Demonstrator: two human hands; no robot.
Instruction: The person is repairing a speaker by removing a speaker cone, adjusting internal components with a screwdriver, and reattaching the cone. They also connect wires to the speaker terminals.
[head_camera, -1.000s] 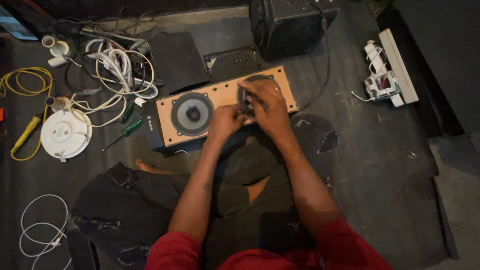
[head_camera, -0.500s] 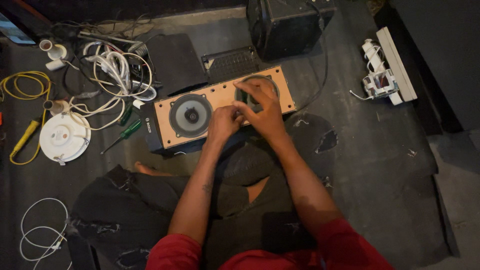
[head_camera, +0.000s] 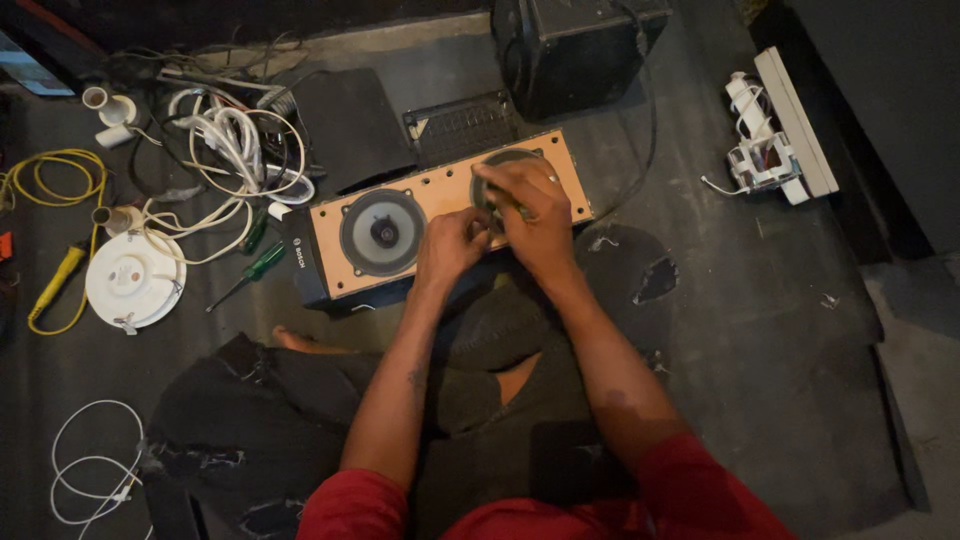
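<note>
Speaker box (head_camera: 440, 215) lies flat on the dark floor (head_camera: 760, 330), just in front of the person's crossed legs. Both the left hand (head_camera: 448, 245) and the right hand (head_camera: 530, 210) press on its right round speaker (head_camera: 505, 160), fingers curled; what they pinch is hidden. A green screwdriver (head_camera: 250, 275) lies nearby.

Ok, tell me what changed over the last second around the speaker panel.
Very little. Both hands stay on the right-hand speaker cone of the wooden speaker panel; the right hand covers it and the left hand stays at its lower edge, fingers shifting only slightly. Nothing was picked up or let go. The left cone, green screwdriver and white cables stayed put.
</note>
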